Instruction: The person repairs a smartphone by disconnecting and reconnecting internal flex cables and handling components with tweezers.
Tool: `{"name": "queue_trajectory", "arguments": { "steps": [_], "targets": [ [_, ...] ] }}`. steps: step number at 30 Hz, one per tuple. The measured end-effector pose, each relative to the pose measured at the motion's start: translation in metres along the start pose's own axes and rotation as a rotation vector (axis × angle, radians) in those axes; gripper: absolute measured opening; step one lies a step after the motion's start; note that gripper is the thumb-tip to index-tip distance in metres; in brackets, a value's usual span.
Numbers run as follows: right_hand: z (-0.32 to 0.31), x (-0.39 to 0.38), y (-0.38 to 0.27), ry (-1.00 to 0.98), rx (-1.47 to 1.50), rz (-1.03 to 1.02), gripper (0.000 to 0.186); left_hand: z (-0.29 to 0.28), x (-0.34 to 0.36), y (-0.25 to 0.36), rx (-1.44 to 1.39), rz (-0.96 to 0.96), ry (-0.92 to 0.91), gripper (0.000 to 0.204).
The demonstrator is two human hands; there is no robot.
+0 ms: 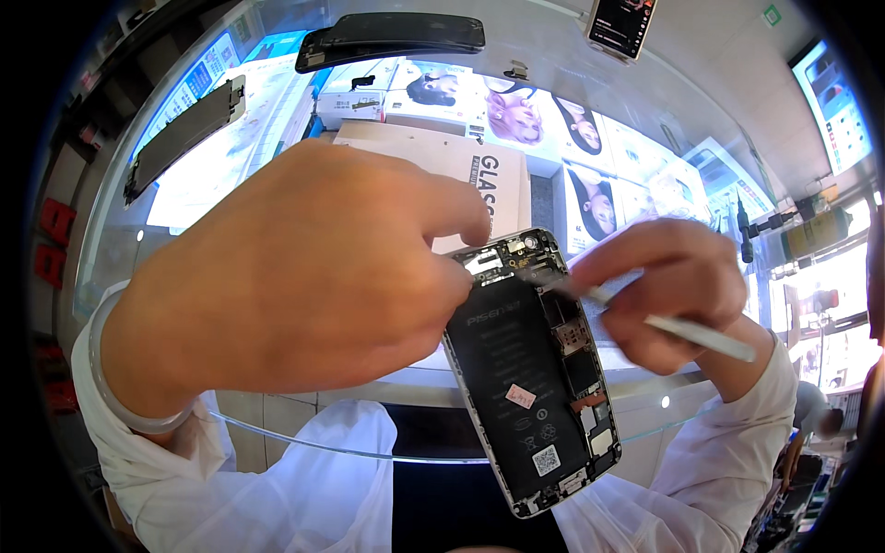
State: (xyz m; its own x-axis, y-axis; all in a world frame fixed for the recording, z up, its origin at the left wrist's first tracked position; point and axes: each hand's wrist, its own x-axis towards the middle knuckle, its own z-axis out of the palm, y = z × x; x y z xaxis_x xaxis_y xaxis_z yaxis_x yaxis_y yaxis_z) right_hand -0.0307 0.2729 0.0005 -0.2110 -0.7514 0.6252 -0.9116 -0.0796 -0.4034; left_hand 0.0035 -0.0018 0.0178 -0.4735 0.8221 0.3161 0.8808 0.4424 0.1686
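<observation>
An opened phone (516,369) tilts in front of me, its lower end reaching past the counter's near edge. Inside lie a long black battery (516,355) with a small pink label and, along the right side, circuit parts. My left hand (304,267) is closed, fingers curled, thumb and index at the phone's upper left edge; its remaining fingers are hidden. My right hand (678,290), blurred, pinches a thin tool with a white handle (701,337). The tool's dark tip points at the phone's upper end; whether it touches cannot be made out.
Under the glass counter are printed boxes (433,138). On top lie a dark phone panel (184,138), black phone parts (392,39) and small black pieces (362,83). A phone with a lit screen (620,26) stands at the back. Red stools (57,221) are at left.
</observation>
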Motion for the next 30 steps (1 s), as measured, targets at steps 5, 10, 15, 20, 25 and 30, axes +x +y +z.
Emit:
{"name": "queue_trajectory", "arguments": {
  "steps": [5, 10, 15, 20, 25, 30],
  "targets": [
    [-0.001, 0.000, 0.003, -0.002, -0.302, 0.062, 0.016, 0.001, 0.001, 0.002, 0.034, 0.001, -0.008, 0.013],
    [0.008, -0.002, -0.003, -0.093, -0.463, 0.143, 0.033, 0.003, 0.002, 0.001, -0.023, -0.004, 0.023, 0.014],
    [0.007, 0.000, -0.003, -0.123, -0.443, 0.133, 0.034, 0.003, 0.002, 0.001, 0.000, -0.007, 0.025, 0.019],
    [0.011, -0.001, -0.006, -0.113, -0.453, 0.130, 0.033, 0.006, 0.005, 0.006, 0.024, -0.014, 0.032, 0.032],
    [0.012, 0.000, -0.001, -0.068, -0.436, 0.089, 0.031, 0.008, 0.007, 0.009, -0.040, -0.036, -0.019, 0.044],
    [0.011, -0.002, -0.001, -0.019, -0.416, 0.192, 0.031, 0.009, 0.006, 0.009, -0.100, -0.061, -0.001, 0.046]
  ]
}}
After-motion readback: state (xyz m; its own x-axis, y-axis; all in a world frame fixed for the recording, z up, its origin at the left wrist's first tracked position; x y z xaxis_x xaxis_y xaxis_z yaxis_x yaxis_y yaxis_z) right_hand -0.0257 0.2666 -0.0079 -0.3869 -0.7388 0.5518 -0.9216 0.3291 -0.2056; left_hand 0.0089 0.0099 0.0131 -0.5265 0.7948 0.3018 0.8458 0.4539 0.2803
